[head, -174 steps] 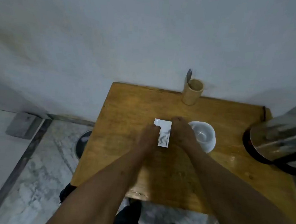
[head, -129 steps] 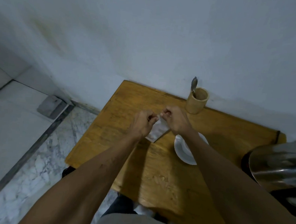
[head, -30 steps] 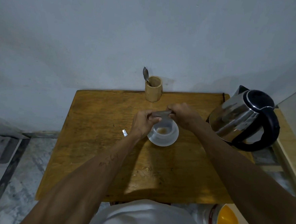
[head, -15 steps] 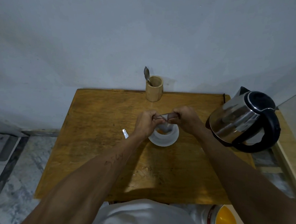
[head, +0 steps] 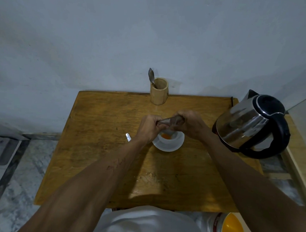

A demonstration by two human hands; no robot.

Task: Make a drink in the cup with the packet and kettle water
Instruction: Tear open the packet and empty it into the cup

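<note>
A white cup [head: 172, 137] stands on a white saucer [head: 166, 147] in the middle of the wooden table [head: 100, 130], with orange powder [head: 165, 136] in its bottom. Both hands hold the packet [head: 170, 121] flat and stretched just above the cup. My left hand [head: 148, 127] pinches its left end and my right hand [head: 188, 124] grips its right end. The steel kettle [head: 247, 126] with black lid and handle sits at the table's right edge.
A wooden holder [head: 159, 91] with a spoon [head: 151, 76] stands at the back edge against the wall. A small torn packet strip [head: 128, 137] lies left of the saucer. A tin with an orange inside [head: 228, 231] is on the floor at lower right.
Earlier the packet lay on the table and was torn open. Over the last second both hands stay above the cup, squeezing the packet tighter; orange powder now shows in the cup.
</note>
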